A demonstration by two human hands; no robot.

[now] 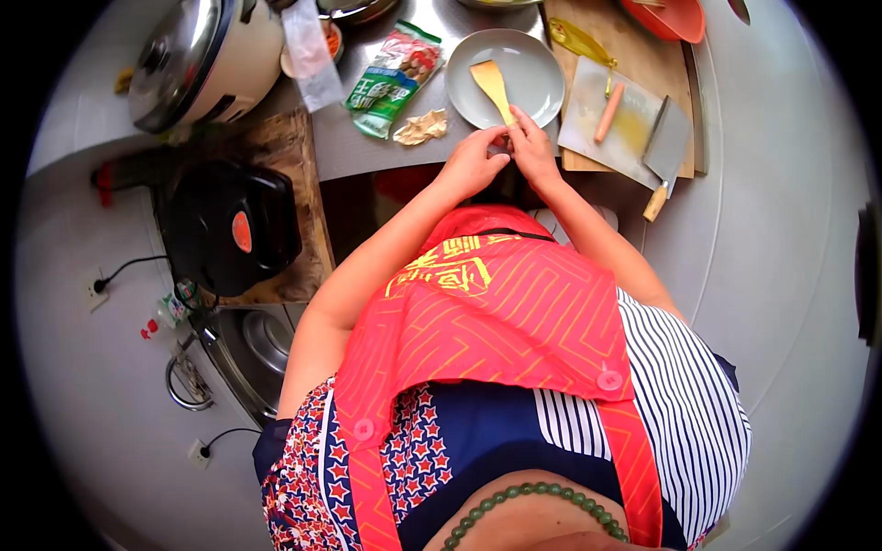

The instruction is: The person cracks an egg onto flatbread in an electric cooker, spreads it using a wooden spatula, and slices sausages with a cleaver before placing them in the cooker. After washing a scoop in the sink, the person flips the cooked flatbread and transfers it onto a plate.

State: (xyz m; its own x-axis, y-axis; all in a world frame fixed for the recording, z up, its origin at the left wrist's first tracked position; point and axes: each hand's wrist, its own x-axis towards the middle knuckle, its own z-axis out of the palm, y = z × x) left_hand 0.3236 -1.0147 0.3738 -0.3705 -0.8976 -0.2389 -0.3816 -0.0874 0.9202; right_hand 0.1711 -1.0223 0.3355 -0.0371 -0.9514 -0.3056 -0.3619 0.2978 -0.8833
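Observation:
At the near rim of a pale grey plate, my left hand and my right hand meet with bent fingers. A wooden spatula lies with its blade on the plate; its handle runs toward my right fingertips and disappears there. My left thumb and fingers are pinched together beside the right hand. Whatever sits between the fingers is hidden. Left of the plate are a green and red food packet and a crumpled beige piece.
At right, a pink sausage and a cleaver lie on a white board over a wooden board. A yellow wrapper and red bowl are behind. Left stand a cooker, black appliance and sink.

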